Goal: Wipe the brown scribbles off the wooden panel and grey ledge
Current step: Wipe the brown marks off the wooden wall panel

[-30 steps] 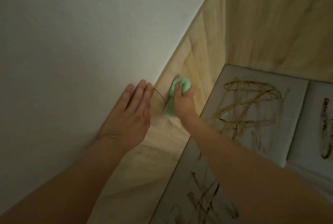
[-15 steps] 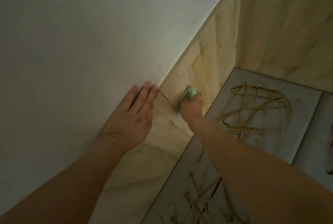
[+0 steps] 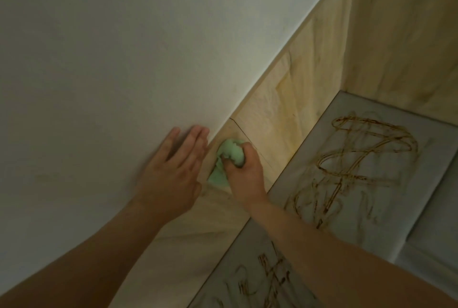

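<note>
My right hand [image 3: 244, 171] grips a bunched light-green cloth [image 3: 229, 156] and presses it against the pale wooden panel [image 3: 280, 114], just beside a thin dark seam line. My left hand [image 3: 177, 166] lies flat with straight fingers on the white wall [image 3: 124, 59], its fingertips near the panel's top edge. The grey ledge [image 3: 421, 159] to the right carries a large brown scribble [image 3: 359, 164]. A second brown scribble [image 3: 267, 278] marks the ledge below my right forearm.
A second wooden panel [image 3: 401, 35] meets the first at a corner in the upper right. A seam splits the grey ledge; another grey section [image 3: 436, 245] lies lower right.
My right hand has dragged the cloth down and left along the panel, closer to my left hand. The view has shifted, so the corner and ledge sit further right.
</note>
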Motion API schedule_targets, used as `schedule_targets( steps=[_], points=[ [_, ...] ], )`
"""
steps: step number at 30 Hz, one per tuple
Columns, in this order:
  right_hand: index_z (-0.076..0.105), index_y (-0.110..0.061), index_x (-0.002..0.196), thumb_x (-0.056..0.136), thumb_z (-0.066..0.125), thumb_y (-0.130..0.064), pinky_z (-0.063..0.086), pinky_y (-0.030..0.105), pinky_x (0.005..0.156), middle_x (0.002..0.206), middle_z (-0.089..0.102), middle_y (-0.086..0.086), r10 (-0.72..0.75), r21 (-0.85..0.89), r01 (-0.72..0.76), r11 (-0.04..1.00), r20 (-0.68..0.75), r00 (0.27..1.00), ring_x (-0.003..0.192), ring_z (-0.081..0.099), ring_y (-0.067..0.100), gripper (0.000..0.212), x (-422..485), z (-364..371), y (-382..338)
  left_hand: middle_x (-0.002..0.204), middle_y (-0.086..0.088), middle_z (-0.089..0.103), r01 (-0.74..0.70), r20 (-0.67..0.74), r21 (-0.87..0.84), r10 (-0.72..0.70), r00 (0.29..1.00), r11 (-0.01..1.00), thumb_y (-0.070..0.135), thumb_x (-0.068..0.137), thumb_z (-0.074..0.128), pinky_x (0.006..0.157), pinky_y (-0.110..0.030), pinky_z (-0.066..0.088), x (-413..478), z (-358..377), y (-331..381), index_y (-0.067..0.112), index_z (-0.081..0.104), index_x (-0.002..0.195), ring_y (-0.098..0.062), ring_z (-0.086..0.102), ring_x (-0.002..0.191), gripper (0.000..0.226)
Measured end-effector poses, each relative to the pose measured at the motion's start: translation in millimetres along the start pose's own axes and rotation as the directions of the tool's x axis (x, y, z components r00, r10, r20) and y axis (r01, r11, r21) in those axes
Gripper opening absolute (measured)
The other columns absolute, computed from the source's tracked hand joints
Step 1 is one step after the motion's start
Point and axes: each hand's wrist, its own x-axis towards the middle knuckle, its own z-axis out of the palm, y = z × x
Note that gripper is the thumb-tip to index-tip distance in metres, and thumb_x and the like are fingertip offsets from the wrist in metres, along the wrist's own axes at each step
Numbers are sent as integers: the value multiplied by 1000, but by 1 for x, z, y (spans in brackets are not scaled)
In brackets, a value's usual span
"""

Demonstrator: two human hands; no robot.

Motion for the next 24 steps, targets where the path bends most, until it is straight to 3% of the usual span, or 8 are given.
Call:
schedule_targets(
  steps=[3,8,12,15,17,19,21,24],
  points=[
    [56,-27,91,83,72,-18,55,42,73,95,63,3,-17,-62,22,998,83,996,90,62,24,20,0,-5,2,168,-25,16,3,31,2,-3,1000,1000,42,99,34,128,-59,4,-12,1,-2,-5,20,160,-38,10,158,78],
    [55,-31,90,87,71,-11,47,27,72,97,60,4,-51,-52,48,998,-74,996,90,59,21,26,3,0,-14,166,-23,26,21,-7,8,-21,1000,1000,41,98,34,127,-59,6,-13,-4,0,-4,29,157,-38,17,157,75],
    [58,-26,88,82,73,-7,50,32,72,93,61,0,-83,-148,102,984,127,988,88,59,18,25,-18,5,-5,162,-23,35,16,-44,3,-16,999,1000,35,104,19,127,-60,9,-18,1,-1,-4,39,154,-40,24,155,67],
    [55,-33,81,86,70,-9,48,29,66,82,61,-6,14,-19,-16,1000,-101,995,76,59,11,28,14,-8,-20,164,-18,36,16,-24,33,-15,1000,999,40,99,39,127,-59,8,-19,3,0,0,39,155,-38,22,156,70],
    [55,-33,83,86,67,-13,48,33,68,86,62,-3,23,-12,-25,1000,-170,985,80,60,16,23,7,0,-21,164,-13,37,31,-23,11,-31,999,999,40,98,38,127,-57,8,-19,4,2,2,38,156,-35,22,156,70],
    [58,-27,86,81,66,-16,51,38,70,88,62,0,-44,-99,42,994,-13,999,84,60,21,15,-26,16,-12,162,-11,42,51,-35,-25,-52,998,998,37,98,32,127,-56,11,-19,4,4,2,44,153,-35,25,156,67],
    [60,-24,83,80,70,-11,51,32,66,82,63,-3,-22,-116,38,993,136,991,76,61,13,16,-40,13,-10,159,-11,45,61,-54,-44,-63,997,997,35,98,30,126,-56,14,-19,6,6,2,49,150,-35,29,154,65],
    [62,-24,80,84,72,-9,51,26,61,75,64,-6,98,-40,-99,994,-38,994,66,59,6,18,-1,-5,-25,160,-10,45,65,-66,-39,-67,996,997,37,95,37,127,-56,12,-18,6,6,4,49,151,-34,28,155,66]
  ],
)
